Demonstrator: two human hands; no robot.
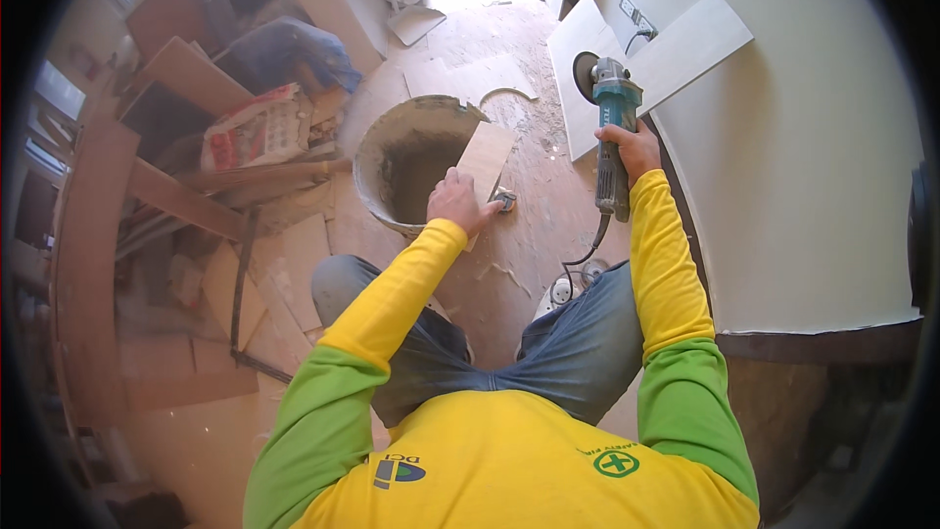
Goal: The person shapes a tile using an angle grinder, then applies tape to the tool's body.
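My right hand (636, 149) is wrapped round the body of a teal and black angle grinder (615, 103). The grinder points away from me near the right wall, its dark disc (586, 76) at the far end and clear of any tile. A narrow beige tile piece (487, 155) is gripped by my left hand (456, 200), fingers over its near end. It lies tilted at the right rim of a mortar-crusted bucket (366, 159). Close by my left thumb is a small orange and dark object (505, 200), partly hidden. Whether the disc spins cannot be made out.
Tile pieces (690, 49) lean against the right wall below a socket (636, 15). A power cord (590, 253) runs down to a white socket strip (562, 290) by my foot. Boards, tile offcuts and a red-and-white bag (257, 128) clutter the left; a curved offcut (509, 92) lies ahead.
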